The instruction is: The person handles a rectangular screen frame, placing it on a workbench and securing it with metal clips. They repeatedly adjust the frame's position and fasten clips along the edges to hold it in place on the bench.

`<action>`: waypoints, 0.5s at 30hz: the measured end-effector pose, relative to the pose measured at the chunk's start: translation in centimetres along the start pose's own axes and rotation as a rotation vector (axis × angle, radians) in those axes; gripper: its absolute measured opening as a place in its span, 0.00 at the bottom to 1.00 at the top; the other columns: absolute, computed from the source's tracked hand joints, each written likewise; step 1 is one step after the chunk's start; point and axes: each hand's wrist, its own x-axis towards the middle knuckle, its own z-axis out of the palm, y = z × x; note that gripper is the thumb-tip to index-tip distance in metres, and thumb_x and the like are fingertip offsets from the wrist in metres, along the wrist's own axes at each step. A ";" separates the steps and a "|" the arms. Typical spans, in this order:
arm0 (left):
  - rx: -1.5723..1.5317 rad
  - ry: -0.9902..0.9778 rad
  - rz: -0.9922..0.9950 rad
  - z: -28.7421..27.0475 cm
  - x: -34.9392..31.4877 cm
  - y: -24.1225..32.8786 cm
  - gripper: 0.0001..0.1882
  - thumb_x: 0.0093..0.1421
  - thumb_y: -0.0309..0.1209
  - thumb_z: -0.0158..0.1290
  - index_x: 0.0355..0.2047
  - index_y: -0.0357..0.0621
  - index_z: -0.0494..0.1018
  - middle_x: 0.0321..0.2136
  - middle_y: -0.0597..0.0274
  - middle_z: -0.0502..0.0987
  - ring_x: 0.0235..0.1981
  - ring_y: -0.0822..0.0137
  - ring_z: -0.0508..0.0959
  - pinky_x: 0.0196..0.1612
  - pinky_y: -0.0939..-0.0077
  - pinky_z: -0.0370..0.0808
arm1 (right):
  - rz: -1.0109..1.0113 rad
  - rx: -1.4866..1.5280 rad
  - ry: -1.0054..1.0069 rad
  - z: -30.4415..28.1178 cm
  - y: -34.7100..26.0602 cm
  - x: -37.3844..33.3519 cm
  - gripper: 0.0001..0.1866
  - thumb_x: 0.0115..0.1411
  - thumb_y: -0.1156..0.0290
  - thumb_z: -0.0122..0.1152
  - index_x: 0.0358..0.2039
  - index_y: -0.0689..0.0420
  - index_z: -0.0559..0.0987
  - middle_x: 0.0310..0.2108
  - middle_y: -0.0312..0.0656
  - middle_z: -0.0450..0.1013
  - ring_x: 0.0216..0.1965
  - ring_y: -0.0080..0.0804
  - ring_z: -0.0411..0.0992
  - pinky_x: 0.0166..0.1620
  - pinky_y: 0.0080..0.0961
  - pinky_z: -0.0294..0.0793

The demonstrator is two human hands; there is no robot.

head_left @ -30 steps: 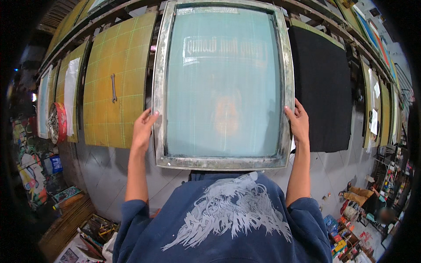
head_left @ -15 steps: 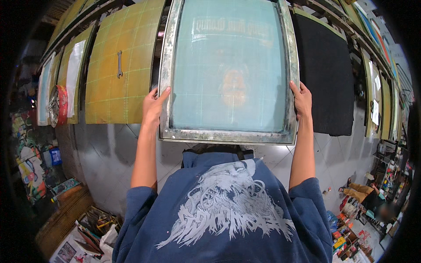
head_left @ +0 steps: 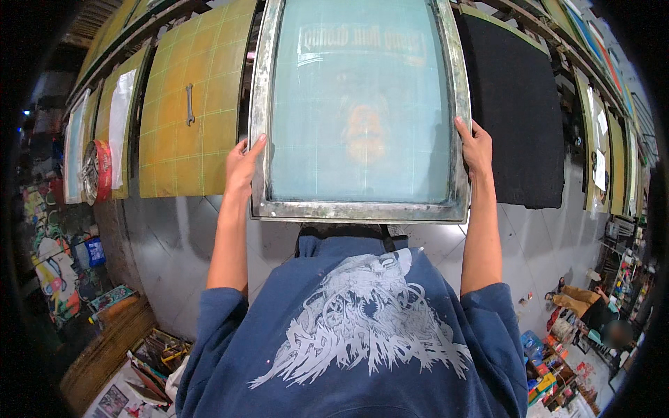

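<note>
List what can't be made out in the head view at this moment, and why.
All in the head view:
- Far end of the framed screen: cut off by the picture's top edge.
- How far the fingers of the left hand and right hand reach underneath: hidden by the framed screen.
- Contents of the red round container: too small.
- Head of the person at lower right: blurred.

A framed screen (head_left: 359,104) is in the middle, the left hand (head_left: 242,164) at its left edge, the right hand (head_left: 477,148) at its right, both toward the near end. Left of it, a wrench (head_left: 189,104) lies on a board (head_left: 209,146); farther left, paper (head_left: 120,104) lies on another board (head_left: 101,127), a round tin (head_left: 104,169) just beside. Right of the screen, cloth (head_left: 516,118) covers a third board (head_left: 512,29).
</note>
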 end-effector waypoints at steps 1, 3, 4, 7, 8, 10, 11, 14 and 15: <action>-0.006 -0.031 -0.014 -0.2 -0.2 0.3 0.32 0.56 0.46 0.66 0.52 0.34 0.73 0.38 0.60 0.80 0.38 0.73 0.76 0.44 0.77 0.71 | -0.015 0.009 -0.005 0.1 0.4 0.2 0.24 0.61 0.54 0.65 0.49 0.62 0.82 0.38 0.40 0.80 0.36 0.22 0.74 0.42 0.23 0.72; -0.017 -0.068 -0.033 -0.2 -0.4 0.6 0.32 0.56 0.46 0.66 0.52 0.34 0.73 0.38 0.59 0.80 0.37 0.73 0.76 0.44 0.77 0.71 | -0.046 0.018 -0.018 0.2 0.6 0.5 0.25 0.61 0.54 0.64 0.49 0.63 0.81 0.38 0.41 0.80 0.36 0.22 0.74 0.42 0.22 0.72; -0.020 -0.073 -0.033 -0.2 -0.3 0.6 0.32 0.56 0.46 0.66 0.52 0.34 0.73 0.37 0.59 0.80 0.37 0.73 0.76 0.44 0.77 0.71 | -0.038 0.023 -0.020 0.1 0.8 0.6 0.26 0.61 0.54 0.64 0.49 0.63 0.81 0.38 0.41 0.80 0.37 0.23 0.74 0.43 0.22 0.72; -0.040 -0.063 -0.036 0.0 -0.2 0.6 0.32 0.55 0.45 0.66 0.51 0.34 0.73 0.37 0.59 0.80 0.37 0.73 0.76 0.44 0.77 0.71 | -0.027 0.027 -0.022 0.0 0.5 0.6 0.26 0.61 0.53 0.65 0.49 0.64 0.81 0.38 0.42 0.80 0.37 0.23 0.74 0.43 0.22 0.72; -0.047 -0.055 -0.035 0.1 -0.2 0.6 0.32 0.55 0.45 0.66 0.51 0.34 0.73 0.36 0.59 0.80 0.37 0.73 0.76 0.44 0.77 0.71 | -0.029 0.028 -0.014 0.0 0.8 0.8 0.27 0.61 0.53 0.65 0.49 0.64 0.81 0.39 0.42 0.80 0.37 0.23 0.74 0.43 0.23 0.72; -0.035 -0.053 -0.043 0.1 -0.3 0.7 0.32 0.55 0.45 0.66 0.51 0.33 0.73 0.37 0.58 0.80 0.37 0.73 0.77 0.44 0.77 0.71 | -0.034 0.028 -0.005 0.0 1.3 1.1 0.27 0.60 0.52 0.65 0.49 0.64 0.81 0.39 0.42 0.80 0.38 0.23 0.74 0.44 0.23 0.72; -0.028 -0.053 -0.046 0.1 -0.3 0.9 0.32 0.55 0.45 0.67 0.51 0.33 0.73 0.37 0.58 0.80 0.38 0.73 0.77 0.44 0.77 0.71 | -0.037 0.027 -0.002 0.2 1.3 1.0 0.27 0.60 0.52 0.65 0.49 0.64 0.81 0.39 0.42 0.80 0.38 0.23 0.74 0.44 0.23 0.72; -0.040 -0.045 -0.071 0.2 -0.8 1.5 0.33 0.55 0.46 0.67 0.52 0.32 0.72 0.37 0.57 0.80 0.38 0.72 0.77 0.45 0.76 0.71 | -0.033 0.010 -0.001 0.0 0.7 0.7 0.28 0.60 0.52 0.65 0.50 0.65 0.80 0.40 0.43 0.80 0.39 0.24 0.75 0.45 0.23 0.72; -0.055 -0.055 -0.071 0.2 -0.8 1.4 0.34 0.55 0.46 0.67 0.52 0.32 0.72 0.38 0.57 0.80 0.38 0.72 0.77 0.45 0.76 0.71 | -0.028 0.002 -0.004 0.1 0.4 0.5 0.28 0.60 0.52 0.65 0.50 0.65 0.80 0.40 0.43 0.80 0.39 0.24 0.75 0.45 0.23 0.72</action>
